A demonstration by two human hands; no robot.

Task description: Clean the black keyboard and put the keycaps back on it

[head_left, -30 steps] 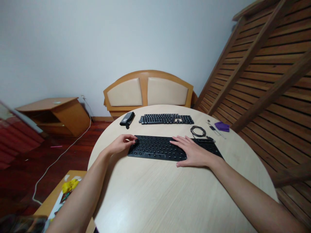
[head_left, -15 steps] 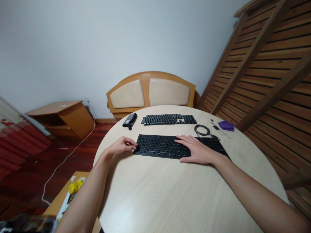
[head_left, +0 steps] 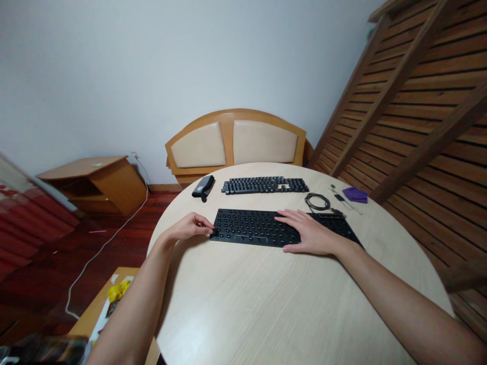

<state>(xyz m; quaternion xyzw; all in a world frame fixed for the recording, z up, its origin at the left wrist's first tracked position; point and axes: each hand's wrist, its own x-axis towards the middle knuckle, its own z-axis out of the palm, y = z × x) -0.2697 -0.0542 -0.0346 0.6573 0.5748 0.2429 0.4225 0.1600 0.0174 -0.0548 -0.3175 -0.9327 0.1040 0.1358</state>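
A black keyboard base (head_left: 251, 228) with bare switch studs lies on the round pale wooden table (head_left: 266, 304). My left hand (head_left: 188, 227) is at its left end, fingers pinched together on something small and dark at the front left corner. My right hand (head_left: 310, 232) lies flat on the right half of the base, fingers stretched out, pressing it down. Behind the base sits a row of dark keycaps (head_left: 265, 185) laid out in keyboard shape.
A black pouch (head_left: 203, 187) lies at the table's far left. A coiled black cable (head_left: 316, 202), small tools (head_left: 340, 197) and a purple cloth (head_left: 355, 194) sit at the far right. Behind the table stand a wooden headboard (head_left: 234, 142) and slatted frame (head_left: 418, 111); a low cabinet (head_left: 95, 185) is left.
My left hand has slid from the upper left corner of the base down to its front left corner. The view has shifted slightly; my right hand stays flat on the base.
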